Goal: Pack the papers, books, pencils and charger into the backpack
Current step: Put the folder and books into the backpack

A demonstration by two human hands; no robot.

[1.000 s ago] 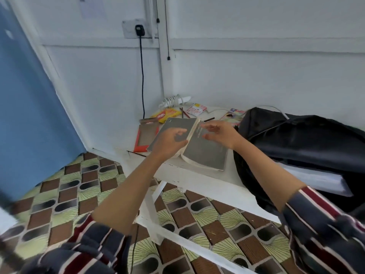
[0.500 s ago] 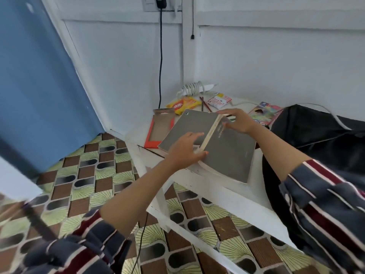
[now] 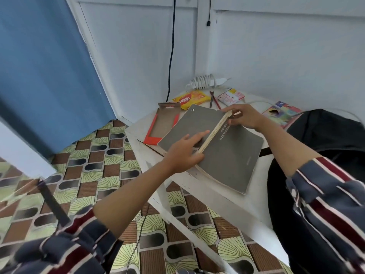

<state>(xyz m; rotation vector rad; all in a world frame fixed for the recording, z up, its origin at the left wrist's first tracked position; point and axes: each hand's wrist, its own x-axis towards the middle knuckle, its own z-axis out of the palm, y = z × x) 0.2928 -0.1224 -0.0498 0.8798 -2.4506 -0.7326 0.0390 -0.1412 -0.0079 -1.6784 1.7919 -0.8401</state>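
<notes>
Both hands have slid apart along the books (image 3: 233, 155): left hand (image 3: 181, 155) flat near me, right hand (image 3: 245, 117) pinching the far end. Backpack (image 3: 325, 135) sits nearer my right.

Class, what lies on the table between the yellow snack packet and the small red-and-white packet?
In the head view, pencils lie there, between the yellow snack packet and the red-and-white packet.
</notes>
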